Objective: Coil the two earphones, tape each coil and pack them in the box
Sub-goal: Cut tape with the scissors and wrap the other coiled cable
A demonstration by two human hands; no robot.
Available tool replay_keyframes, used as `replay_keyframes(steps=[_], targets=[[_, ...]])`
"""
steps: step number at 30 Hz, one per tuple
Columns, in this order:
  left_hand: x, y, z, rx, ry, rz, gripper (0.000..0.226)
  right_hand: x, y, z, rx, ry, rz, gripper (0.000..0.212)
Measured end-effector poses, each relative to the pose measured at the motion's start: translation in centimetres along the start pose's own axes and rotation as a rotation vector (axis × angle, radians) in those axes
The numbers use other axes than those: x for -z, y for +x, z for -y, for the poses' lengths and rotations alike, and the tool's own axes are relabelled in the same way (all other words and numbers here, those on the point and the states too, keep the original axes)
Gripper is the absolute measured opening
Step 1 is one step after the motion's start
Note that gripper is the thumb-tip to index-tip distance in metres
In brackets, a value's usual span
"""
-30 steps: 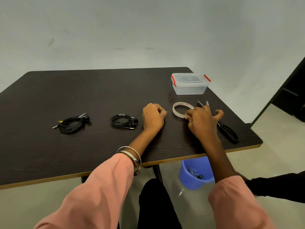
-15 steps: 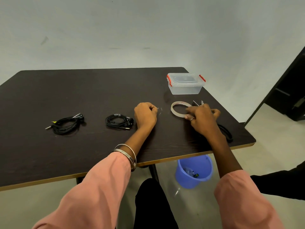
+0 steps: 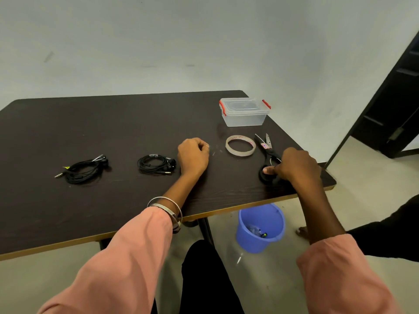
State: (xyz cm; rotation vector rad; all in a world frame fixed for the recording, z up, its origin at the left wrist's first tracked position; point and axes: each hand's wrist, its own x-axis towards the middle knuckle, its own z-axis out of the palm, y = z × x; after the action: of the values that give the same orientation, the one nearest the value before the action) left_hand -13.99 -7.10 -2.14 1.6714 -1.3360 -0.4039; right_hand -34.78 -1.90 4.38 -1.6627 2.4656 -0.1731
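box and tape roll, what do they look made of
The box looks like clear, glossy plastic: the table shows through its walls, and its lid has red clips. The tape roll looks like translucent plastic tape on a pale ring with reddish print, probably a cardboard core, though that is unclear.

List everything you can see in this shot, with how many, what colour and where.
earphones: two black coils, left half of table; second coil further left
tape roll: one, clear, right of centre
scissors: one, black handles, right of the tape
box: one, clear, red latches, lid on, far right corner
table: one, dark brown
bucket: one, blue, on floor
left hand: curled, beside the tape
right hand: on the scissors' handles
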Motion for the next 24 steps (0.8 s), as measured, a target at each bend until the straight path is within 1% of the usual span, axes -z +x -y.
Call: replay_keyframes(steps=[5,8,13,15,17,20,22,24], targets=[[0.3,-0.3,-0.2,-0.035,0.026,-0.004,0.014,0.3,0.2,0.1,-0.008,0.018,-0.057,0.051],[0.4,-0.6,-0.4,-0.055,0.065,-0.021,0.016,1.0,0.3,-0.2,0.031,0.037,-0.077,0.045],[0.3,-1.2,-0.7,-0.173,0.171,-0.053,0.021,2.5,0.3,-0.1,0.076,0.209,-0.149,0.037],[0.3,-1.4,-0.8,-0.211,0.188,-0.065,0.021,3.6,0.1,0.4,0.121,0.189,-0.133,0.043],[0.3,-1.4,-0.8,-0.227,0.189,-0.077,0.021,4.7,-0.3,0.9,0.196,0.095,-0.111,0.049],[0.3,-1.4,-0.7,-0.229,0.198,-0.082,0.020,6.1,-1.4,1.3,0.353,-0.161,-0.054,0.059],[0.3,-1.4,-0.7,-0.232,0.202,-0.083,0.021,6.8,-2.1,1.5,0.455,-0.348,-0.079,0.062],[0.3,-1.4,-0.8,-0.227,0.204,-0.081,0.022,7.3,-2.6,1.9,0.533,-0.482,-0.121,0.063]])
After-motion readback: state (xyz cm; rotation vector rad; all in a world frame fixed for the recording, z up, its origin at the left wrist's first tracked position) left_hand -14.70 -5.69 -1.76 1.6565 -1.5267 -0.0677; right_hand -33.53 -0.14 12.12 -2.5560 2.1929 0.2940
